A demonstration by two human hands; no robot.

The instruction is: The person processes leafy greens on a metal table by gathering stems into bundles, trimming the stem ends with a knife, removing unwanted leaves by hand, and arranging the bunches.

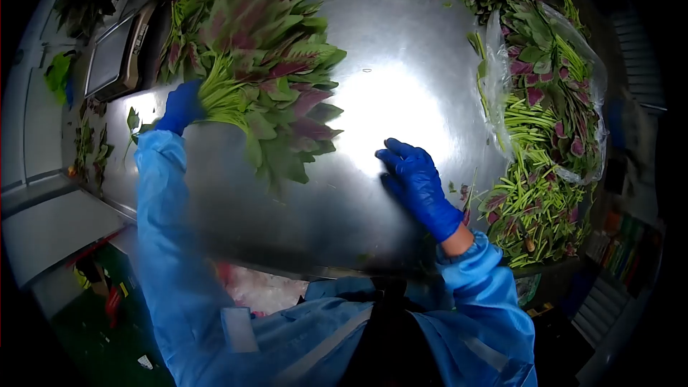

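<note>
My left hand (183,106), in a blue glove, is closed around the pale green stems of a bunch of amaranth (287,107). Its green and purple leaves fan out to the right, slightly blurred, in front of a larger heap of amaranth (193,3). Over the bare metal, my right hand (416,179), also blue-gloved, holds nothing; its fingers are bent and apart, pointing left. Cut stems and leaves (534,208) lie to the right of that hand.
A metal table (358,222) spans the middle. At the right, a clear plastic bag (602,115) lies around more amaranth. A scale-like device with a flat top (111,57) stands at the left. Stray leaves (86,140) are scattered near the left edge.
</note>
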